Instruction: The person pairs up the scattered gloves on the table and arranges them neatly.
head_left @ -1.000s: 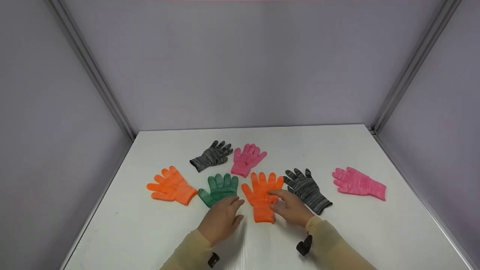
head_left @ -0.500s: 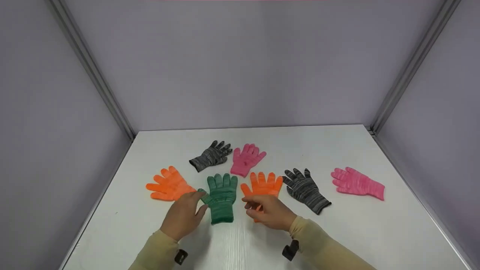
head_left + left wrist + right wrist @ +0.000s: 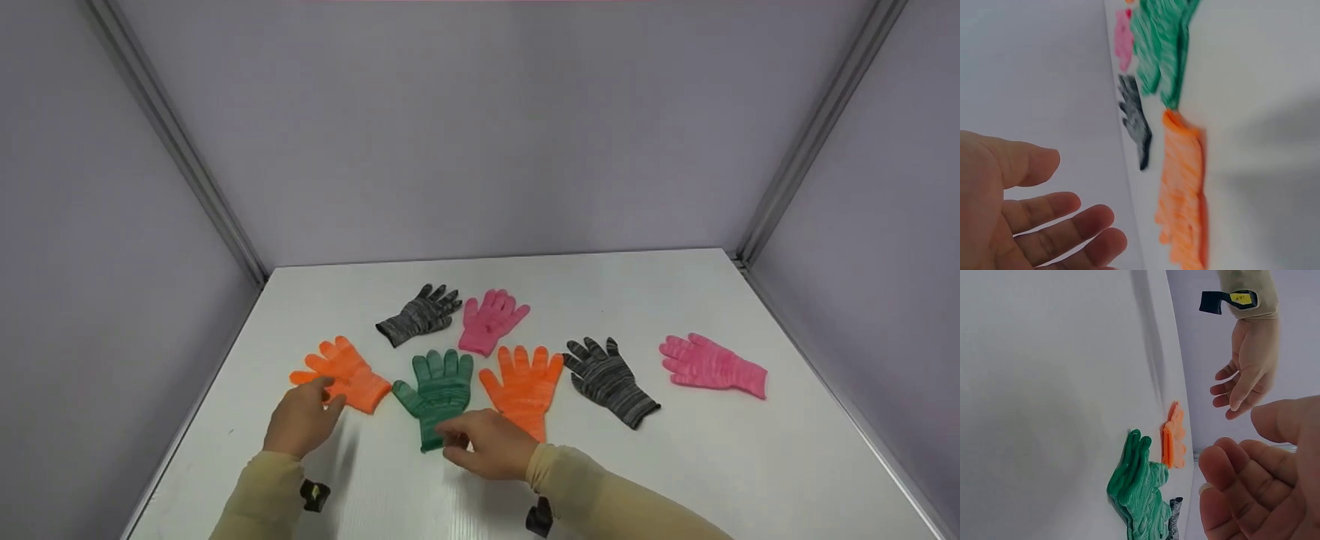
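Note:
My left hand (image 3: 301, 421) hovers over the near edge of the left orange glove (image 3: 361, 386), fingers loosely bent and holding nothing. In the left wrist view, a gap shows between that hand (image 3: 1050, 219) and the orange glove (image 3: 1180, 185). Over the cuff of the green glove (image 3: 442, 386) hangs my right hand (image 3: 495, 446), its fingers loosely curled around nothing; it covers part of the cuff. A second orange glove (image 3: 525, 386) lies just beyond the right hand, palm side flat on the table. All these gloves are spread flat.
Behind them lie a grey-black striped glove (image 3: 421, 315) and a pink glove (image 3: 491, 322). Another grey-black glove (image 3: 611, 382) and pink glove (image 3: 716, 367) are on the right. The white table (image 3: 712, 465) is bounded by a back wall (image 3: 487, 135) and side walls.
Both hands have moved leftward: the left from the green glove to above the left orange one, the right from the other orange glove to the green cuff. The gloves lie unmoved.

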Available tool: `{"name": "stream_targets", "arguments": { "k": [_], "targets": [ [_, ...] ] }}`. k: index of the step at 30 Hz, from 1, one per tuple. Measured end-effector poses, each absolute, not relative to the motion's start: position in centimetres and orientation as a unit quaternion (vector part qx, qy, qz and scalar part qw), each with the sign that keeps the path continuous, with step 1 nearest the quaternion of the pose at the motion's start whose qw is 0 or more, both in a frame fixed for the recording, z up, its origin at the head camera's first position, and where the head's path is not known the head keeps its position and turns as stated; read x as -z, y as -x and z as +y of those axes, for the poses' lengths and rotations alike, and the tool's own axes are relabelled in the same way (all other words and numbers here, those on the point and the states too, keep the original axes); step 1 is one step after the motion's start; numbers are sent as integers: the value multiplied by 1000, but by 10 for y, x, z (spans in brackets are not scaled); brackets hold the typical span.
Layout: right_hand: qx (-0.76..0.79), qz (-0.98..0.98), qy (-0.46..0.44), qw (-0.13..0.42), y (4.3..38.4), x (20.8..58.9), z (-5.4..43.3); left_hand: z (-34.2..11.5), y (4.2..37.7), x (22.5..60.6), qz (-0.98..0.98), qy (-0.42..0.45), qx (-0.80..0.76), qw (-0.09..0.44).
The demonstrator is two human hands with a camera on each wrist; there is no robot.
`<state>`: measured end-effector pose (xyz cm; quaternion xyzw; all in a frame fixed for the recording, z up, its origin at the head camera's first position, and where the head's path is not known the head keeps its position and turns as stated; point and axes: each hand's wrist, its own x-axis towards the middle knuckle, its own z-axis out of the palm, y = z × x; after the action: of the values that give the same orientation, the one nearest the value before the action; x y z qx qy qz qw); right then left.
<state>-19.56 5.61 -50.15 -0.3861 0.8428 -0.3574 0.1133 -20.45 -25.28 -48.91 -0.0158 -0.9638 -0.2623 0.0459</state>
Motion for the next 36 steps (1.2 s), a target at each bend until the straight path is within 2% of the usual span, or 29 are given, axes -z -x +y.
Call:
{"name": "stream_targets", "arguments": {
  "k": [6,14,21,36],
  "targets": [
    [351,867,327,135,208,496,38,-285,214,498,-961,-27,276,7],
    [301,900,299,104,231,488,12,-310,230,503,-965,-54,257,-19],
    [295,911,266,111,251,482,-10,-322,246,506,-964,-71,255,-36],
    [295,904,288,112,243,498,-44,-334,270,518,-956,-151,242,-72]
  ]
}}
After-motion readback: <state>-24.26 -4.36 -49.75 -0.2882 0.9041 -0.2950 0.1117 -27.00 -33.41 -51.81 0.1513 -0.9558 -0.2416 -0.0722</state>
